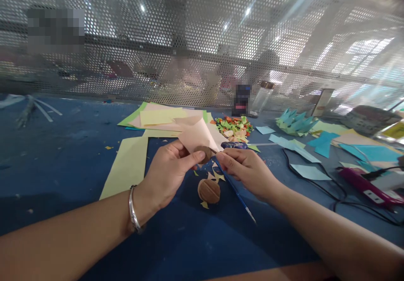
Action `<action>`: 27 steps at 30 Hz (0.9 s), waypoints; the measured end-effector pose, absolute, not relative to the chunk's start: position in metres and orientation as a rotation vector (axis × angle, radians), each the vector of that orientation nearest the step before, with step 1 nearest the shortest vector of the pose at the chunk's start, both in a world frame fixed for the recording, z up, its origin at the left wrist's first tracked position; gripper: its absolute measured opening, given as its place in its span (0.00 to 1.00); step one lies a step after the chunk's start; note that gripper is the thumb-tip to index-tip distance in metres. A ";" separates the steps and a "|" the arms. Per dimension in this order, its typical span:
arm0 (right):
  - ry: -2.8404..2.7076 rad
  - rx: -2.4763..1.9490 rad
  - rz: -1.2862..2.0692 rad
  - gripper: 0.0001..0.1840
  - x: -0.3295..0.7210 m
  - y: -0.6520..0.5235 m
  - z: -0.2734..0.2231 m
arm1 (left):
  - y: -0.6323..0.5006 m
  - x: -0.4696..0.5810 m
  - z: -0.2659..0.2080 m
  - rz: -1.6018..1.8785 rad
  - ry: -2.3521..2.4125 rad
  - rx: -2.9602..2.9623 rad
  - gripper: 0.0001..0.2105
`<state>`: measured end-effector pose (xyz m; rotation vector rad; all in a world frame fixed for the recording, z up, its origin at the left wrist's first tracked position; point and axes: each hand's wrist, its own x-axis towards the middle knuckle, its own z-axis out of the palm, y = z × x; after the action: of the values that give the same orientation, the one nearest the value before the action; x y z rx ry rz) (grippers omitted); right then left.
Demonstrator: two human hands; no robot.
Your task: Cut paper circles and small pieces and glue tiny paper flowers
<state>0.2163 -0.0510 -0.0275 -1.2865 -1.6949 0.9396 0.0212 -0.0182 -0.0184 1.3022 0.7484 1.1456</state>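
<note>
My left hand (172,169) is closed, its thumb pressing a round brown disc (203,152) against a sheet of pale pink paper (197,135). At the disc's right edge, the fingers of my right hand (241,167) are pinched together on something thin, too small to make out. Below them on the blue table lies a second brown disc (208,191) with a grooved face, among small paper scraps (217,175). A blue thin-handled brush (236,190) lies slantwise under my right hand, and a dark blue tool (234,145) lies just beyond it.
Behind are stacked paper sheets (164,116) and a heap of coloured clippings (235,127). Left lies a yellow strip (126,163). To the right are a folded paper flower (293,121), blue papers (323,143), a purple power strip (368,184) and cables. A perforated metal screen (195,32) closes the back.
</note>
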 end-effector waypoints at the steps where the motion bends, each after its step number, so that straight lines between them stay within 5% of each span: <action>1: -1.688 -1.285 0.941 0.26 0.216 -0.051 -0.028 | -0.018 0.021 -0.018 1.163 0.740 1.314 0.04; 9: -1.632 -1.239 1.000 0.26 0.214 -0.053 -0.025 | -0.020 0.019 -0.019 1.236 0.669 1.396 0.22; 27: -1.637 -1.181 1.004 0.25 0.211 -0.051 -0.026 | -0.021 0.020 -0.022 1.247 0.597 1.375 0.24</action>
<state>0.2114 -0.0511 -0.0260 -1.1813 -1.6371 1.0037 0.0205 -0.0208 -0.0216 1.3751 0.5965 1.2468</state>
